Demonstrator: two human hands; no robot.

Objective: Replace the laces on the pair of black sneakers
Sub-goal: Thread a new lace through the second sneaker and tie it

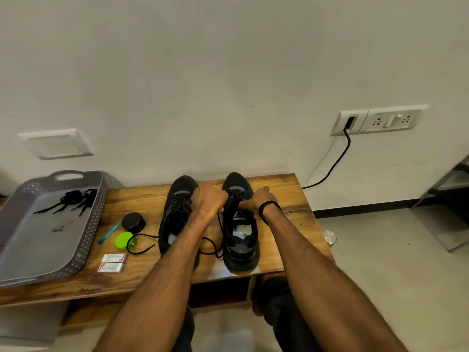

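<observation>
Nearest the camera, two bare forearms reaching fwd from the bottom edge, dark trousers below. Next, wooden bench point(147, 199), w/ two small boxes point(111, 262) at front left. Just beyond them: green cap point(123, 240), teal pen-like tool point(109, 232), black round lid point(133, 222).

Loose lace end point(144, 249) curled on the bench by the green cap, running from left sneaker point(175, 219). Second lace strand point(220, 222) looped on the bench between the shoes, rising to left hand point(209, 199).

Both sneakers side by side mid-bench, toes to the wall.
- Left sneaker: criss-cross lacing visible up the front, prob. fully threaded, ends not tied.
- Right sneaker point(241, 255): lacing seen only near the toe end, beyond the hands; upper eyelets hidden by the hands.

Left hand w/ fingers curled, apparently pinching the second lace strand just above the right sneaker's tongue. Right hand point(253, 200), black band on wrist, curled over the right sneaker's eyelet edge, gripping it. Lace in that grip or not: can't tell.

Further left, grey perforated tray point(87, 235) holding a bundle of black laces point(73, 198), prob. the removed pair. Far back, white wall w/ socket plate point(390, 119) and black cable point(337, 161).

Est. progress: past halfway. Old laces out, one shoe threaded, second underway. Left to do: finish threading the right sneaker, even out the ends, tie both.
</observation>
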